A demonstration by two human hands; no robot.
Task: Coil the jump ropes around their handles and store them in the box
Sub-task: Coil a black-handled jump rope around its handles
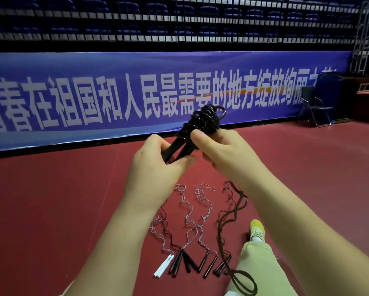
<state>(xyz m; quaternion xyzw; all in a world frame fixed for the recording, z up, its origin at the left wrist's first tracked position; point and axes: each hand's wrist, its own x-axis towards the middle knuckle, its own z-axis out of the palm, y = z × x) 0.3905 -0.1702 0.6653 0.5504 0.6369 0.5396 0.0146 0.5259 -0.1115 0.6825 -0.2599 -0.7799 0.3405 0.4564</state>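
Black jump rope (197,124): held up in front of the person, above the red floor (51,199). Its cord is wound in tight turns round the upper part of its two black handles (177,149), which lie side by side and tilt up to the right; a small loop of cord stands out at the top of the coil.

Left hand (155,165): grip closed round the lower ends of the two handles, thumb lying across them.

Right hand (220,150): grip closed on the coil, fingers curled round the lower turns of cord, thumb on top.

Loose jump ropes (192,231): several, laid out on the floor below the hands, cords trailing away from the person in wavy lines. Handles rest in a row near the bottom of the view: one white pair (164,265) on the left, black pairs (198,264) just beside it to the right.

Thick dark rope (232,212): lies to the right of the row, ending in a loop beside the person's leg (260,270).

Leg in pale green trousers, yellow-green shoe (257,228) at its end, resting on the floor.

Surroundings: blue banner (136,92) with white lettering along the far edge of the floor; a folding chair (314,107) at its right end; dark seating rows behind railings above.
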